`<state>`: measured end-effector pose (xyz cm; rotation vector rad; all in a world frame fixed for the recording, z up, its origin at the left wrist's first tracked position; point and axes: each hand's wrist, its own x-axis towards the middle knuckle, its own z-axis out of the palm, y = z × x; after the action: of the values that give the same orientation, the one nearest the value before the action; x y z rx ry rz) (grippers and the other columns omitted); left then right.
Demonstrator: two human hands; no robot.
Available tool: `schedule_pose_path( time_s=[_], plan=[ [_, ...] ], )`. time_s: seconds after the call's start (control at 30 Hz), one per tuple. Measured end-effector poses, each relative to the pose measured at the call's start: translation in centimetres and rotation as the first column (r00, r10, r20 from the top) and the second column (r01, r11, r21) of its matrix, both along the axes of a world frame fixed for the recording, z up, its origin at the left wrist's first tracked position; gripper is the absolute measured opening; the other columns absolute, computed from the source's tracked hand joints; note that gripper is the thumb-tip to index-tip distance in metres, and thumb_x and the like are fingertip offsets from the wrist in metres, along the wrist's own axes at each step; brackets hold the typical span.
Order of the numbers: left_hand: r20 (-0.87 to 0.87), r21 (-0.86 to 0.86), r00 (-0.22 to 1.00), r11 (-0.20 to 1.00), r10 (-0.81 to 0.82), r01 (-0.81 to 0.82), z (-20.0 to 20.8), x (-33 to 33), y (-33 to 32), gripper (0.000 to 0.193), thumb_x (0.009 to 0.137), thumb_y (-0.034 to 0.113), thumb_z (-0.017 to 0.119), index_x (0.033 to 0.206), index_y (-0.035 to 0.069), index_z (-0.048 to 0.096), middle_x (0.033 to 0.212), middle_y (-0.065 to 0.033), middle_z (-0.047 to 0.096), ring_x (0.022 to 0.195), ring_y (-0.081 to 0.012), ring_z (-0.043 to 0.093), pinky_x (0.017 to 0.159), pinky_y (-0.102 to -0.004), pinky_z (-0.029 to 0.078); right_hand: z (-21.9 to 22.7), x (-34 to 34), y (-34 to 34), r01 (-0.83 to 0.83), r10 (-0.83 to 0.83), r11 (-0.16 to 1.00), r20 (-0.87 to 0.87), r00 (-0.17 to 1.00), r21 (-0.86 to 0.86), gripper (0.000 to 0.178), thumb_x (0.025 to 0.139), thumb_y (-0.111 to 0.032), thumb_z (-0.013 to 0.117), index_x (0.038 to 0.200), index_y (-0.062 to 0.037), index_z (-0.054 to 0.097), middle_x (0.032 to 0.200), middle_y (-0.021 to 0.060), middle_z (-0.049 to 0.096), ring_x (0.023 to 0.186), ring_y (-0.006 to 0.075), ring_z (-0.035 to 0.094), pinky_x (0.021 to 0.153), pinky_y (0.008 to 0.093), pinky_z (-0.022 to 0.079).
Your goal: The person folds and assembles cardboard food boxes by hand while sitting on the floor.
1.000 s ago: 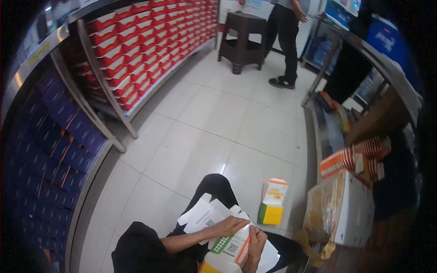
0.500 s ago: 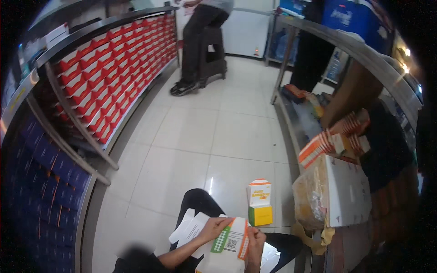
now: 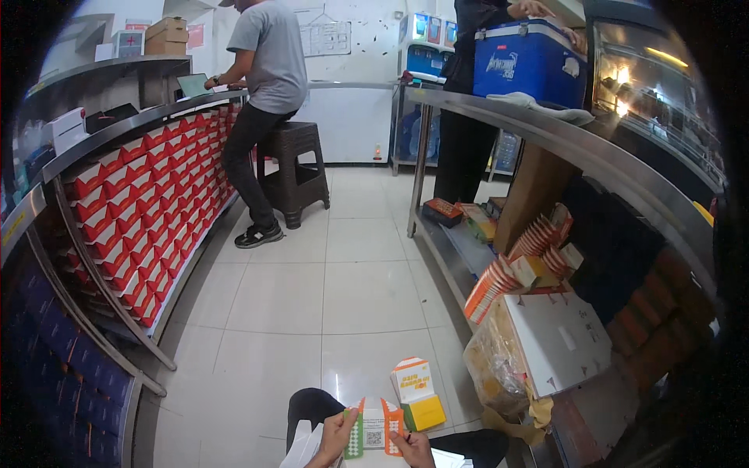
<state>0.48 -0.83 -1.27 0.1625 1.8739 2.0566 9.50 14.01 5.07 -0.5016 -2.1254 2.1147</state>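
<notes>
Low in front of me, above my lap, a printed folding carton [image 3: 374, 427] with green and orange side panels is held between both hands. My left hand [image 3: 331, 438] grips its green edge, fingers closed. On the orange edge, my right hand [image 3: 413, 449] is closed the same way. White card pieces [image 3: 303, 446] lie over my lap on both sides. Just beyond my knees, an open yellow, white and orange box [image 3: 422, 411] stands on the tiled floor. The lower part of the held carton is cut off by the frame's edge.
Red and white boxes [image 3: 148, 210] fill the left shelf, dark blue boxes [image 3: 62, 351] below. At right, a metal rack [image 3: 507, 117] carries a blue cooler [image 3: 530, 66], with cartons and a plastic-wrapped bundle [image 3: 495, 351] lower down. One person sits on a stool [image 3: 292, 168]; another stands behind the rack.
The view has tilted up, so the carton and my hands appear lower. The carton has turned more upright, and my left hand has shifted from its top to its green side.
</notes>
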Motion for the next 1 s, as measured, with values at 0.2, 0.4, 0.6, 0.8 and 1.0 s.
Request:
schedule_pose_path(
  time_s=[0.2, 0.4, 0.6, 0.8, 1.0],
  plan=[
    [0.033, 0.109, 0.998, 0.993, 0.051, -0.055, 0.3, 0.0, -1.1, 0.032, 0.093, 0.026, 0.047, 0.094, -0.002, 0.062, 0.079, -0.003, 0.063, 0.067, -0.0048, 0.055, 0.058, -0.0197, 0.044, -0.7, -0.1, -1.0, -0.091, 0.083, 0.99, -0.078, 0.993, -0.107, 0.034, 0.083, -0.031, 0.063, 0.067, -0.0023, 0.054, 0.056, -0.0016, 0.042, 0.053, 0.0072, 0.036, 0.047, 0.0294, 0.031],
    [0.021, 0.115, 0.999, 0.993, 0.037, -0.039, -1.2, -2.1, -1.5, 0.03, 0.092, 0.023, 0.047, 0.093, -0.004, 0.061, 0.078, -0.0037, 0.062, 0.066, -0.0059, 0.055, 0.059, -0.0199, 0.043, -7.8, -1.0, 1.1, -0.19, 0.255, 0.952, 0.275, 0.927, -0.241, 0.038, 0.084, -0.031, 0.063, 0.095, 0.0054, 0.064, 0.08, 0.0044, 0.063, 0.072, 0.0072, 0.055, 0.063, 0.0213, 0.044],
    [-0.077, 0.094, 0.986, 0.983, -0.149, 0.156, 2.1, -2.7, 0.3, 0.037, 0.092, 0.031, 0.047, 0.089, -0.004, 0.058, 0.076, -0.0056, 0.059, 0.068, -0.0105, 0.054, 0.058, -0.0245, 0.043, -4.1, -0.3, 2.8, -0.429, 0.383, 0.859, 0.206, 0.901, 0.278, 0.046, 0.084, -0.04, 0.059, 0.084, 0.0059, 0.061, 0.064, -0.0007, 0.054, 0.058, 0.0072, 0.044, 0.05, 0.0271, 0.039],
    [0.034, -0.073, 0.963, 0.961, -0.267, 0.269, 2.9, 1.6, 3.1, 0.042, 0.089, 0.036, 0.051, 0.091, -0.006, 0.057, 0.084, -0.0132, 0.058, 0.074, -0.019, 0.058, 0.067, -0.0281, 0.047, -7.3, 1.6, 1.5, 0.221, -0.217, 0.975, -0.151, 0.965, 0.017, 0.034, 0.085, -0.03, 0.054, 0.077, 0.0026, 0.058, 0.063, 0.0056, 0.057, 0.057, 0.0112, 0.052, 0.05, 0.0295, 0.043],
    [-0.105, -0.235, 0.917, 0.905, -0.386, 0.354, 1.9, 0.6, 2.1, 0.043, 0.089, 0.036, 0.051, 0.09, -0.007, 0.056, 0.087, -0.014, 0.058, 0.078, -0.0188, 0.057, 0.069, -0.0308, 0.047, -4.3, 3.7, 0.0, 0.391, -0.335, 0.908, -0.298, 0.894, 0.152, 0.034, 0.085, -0.028, 0.052, 0.073, 0.0035, 0.058, 0.061, 0.011, 0.057, 0.057, 0.0163, 0.054, 0.052, 0.0324, 0.043]
  ],
)
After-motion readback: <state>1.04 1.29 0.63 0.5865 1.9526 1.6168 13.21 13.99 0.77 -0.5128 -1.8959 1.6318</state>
